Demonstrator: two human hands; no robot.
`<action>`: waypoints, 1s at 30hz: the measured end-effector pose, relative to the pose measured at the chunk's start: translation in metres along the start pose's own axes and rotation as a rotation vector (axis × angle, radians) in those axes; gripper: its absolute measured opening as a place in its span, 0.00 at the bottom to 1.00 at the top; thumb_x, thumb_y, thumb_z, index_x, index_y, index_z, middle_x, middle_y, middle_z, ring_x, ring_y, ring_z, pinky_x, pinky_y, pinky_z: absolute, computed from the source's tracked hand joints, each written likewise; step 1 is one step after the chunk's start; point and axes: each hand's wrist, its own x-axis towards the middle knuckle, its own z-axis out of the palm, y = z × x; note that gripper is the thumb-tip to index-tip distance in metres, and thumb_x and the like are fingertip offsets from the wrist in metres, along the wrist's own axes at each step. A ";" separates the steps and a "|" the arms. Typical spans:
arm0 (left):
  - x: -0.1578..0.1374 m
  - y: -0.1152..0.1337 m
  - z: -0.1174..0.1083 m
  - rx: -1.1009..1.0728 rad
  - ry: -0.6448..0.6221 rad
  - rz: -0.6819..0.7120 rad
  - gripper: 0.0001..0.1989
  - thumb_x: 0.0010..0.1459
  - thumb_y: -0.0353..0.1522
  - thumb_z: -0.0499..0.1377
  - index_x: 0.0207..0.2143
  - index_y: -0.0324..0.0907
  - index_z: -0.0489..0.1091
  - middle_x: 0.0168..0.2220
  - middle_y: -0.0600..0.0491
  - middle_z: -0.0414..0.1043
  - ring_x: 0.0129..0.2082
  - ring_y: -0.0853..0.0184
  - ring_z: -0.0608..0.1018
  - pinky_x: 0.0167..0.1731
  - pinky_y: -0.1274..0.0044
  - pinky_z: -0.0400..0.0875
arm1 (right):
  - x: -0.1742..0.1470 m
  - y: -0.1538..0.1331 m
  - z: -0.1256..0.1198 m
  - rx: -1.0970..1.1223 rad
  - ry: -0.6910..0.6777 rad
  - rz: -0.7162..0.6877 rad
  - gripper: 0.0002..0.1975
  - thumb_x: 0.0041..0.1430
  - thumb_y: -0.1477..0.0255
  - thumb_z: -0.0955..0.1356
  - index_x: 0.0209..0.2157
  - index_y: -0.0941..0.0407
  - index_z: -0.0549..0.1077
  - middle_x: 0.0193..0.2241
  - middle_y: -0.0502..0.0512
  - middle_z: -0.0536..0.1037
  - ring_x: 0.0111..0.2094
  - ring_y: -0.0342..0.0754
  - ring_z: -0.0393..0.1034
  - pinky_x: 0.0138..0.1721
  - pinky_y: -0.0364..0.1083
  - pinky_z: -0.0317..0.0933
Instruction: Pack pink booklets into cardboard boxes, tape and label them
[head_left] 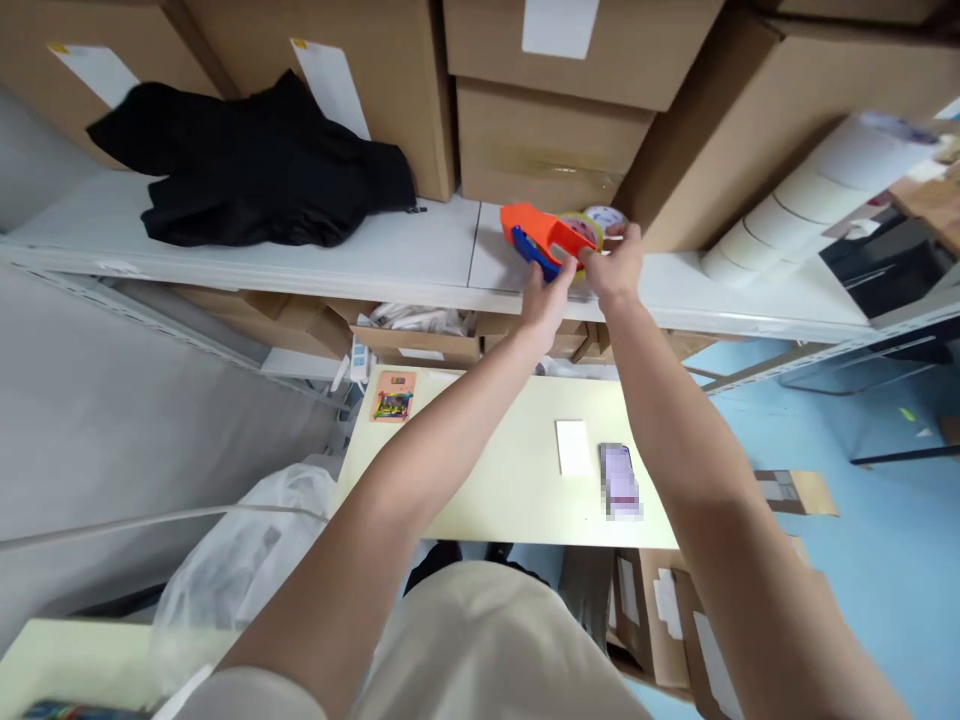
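Note:
Both my arms reach forward to the white shelf, where an orange and blue tape dispenser is in my hands. My left hand grips its near, blue side from below. The fingers of my right hand close on its right end, partly hiding it. A yellow-rimmed tape roll shows at the dispenser's right end, and I cannot tell whether it is fitted in it. Just behind my right fingers is a white tape roll.
Cardboard boxes line the shelf. Black cloth lies left; white rolls lean right. On the pale table below are a phone, a white card and a colourful packet. A plastic bag hangs left.

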 end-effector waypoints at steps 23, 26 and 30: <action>-0.294 -0.190 -0.060 0.605 -0.060 -0.573 0.22 0.47 0.26 0.62 0.48 0.40 0.67 0.37 0.50 0.74 0.31 0.68 0.76 0.33 0.74 0.73 | -0.424 0.075 -0.081 -0.011 -0.501 0.720 0.27 0.49 0.62 0.68 0.50 0.56 0.62 0.45 0.63 0.70 0.47 0.56 0.68 0.42 0.53 0.66; -0.294 -0.204 -0.063 0.631 -0.090 -0.557 0.24 0.48 0.26 0.61 0.50 0.41 0.66 0.40 0.49 0.74 0.33 0.68 0.76 0.35 0.73 0.73 | -0.429 0.082 -0.076 0.046 -0.465 0.729 0.27 0.49 0.64 0.68 0.51 0.56 0.62 0.46 0.63 0.70 0.46 0.55 0.68 0.41 0.53 0.67; -0.293 -0.216 -0.065 0.634 -0.105 -0.539 0.28 0.48 0.27 0.62 0.53 0.40 0.63 0.46 0.45 0.71 0.38 0.66 0.76 0.40 0.71 0.71 | -0.429 0.090 -0.074 0.119 -0.463 0.799 0.29 0.50 0.64 0.68 0.53 0.57 0.61 0.46 0.64 0.69 0.35 0.51 0.72 0.38 0.52 0.69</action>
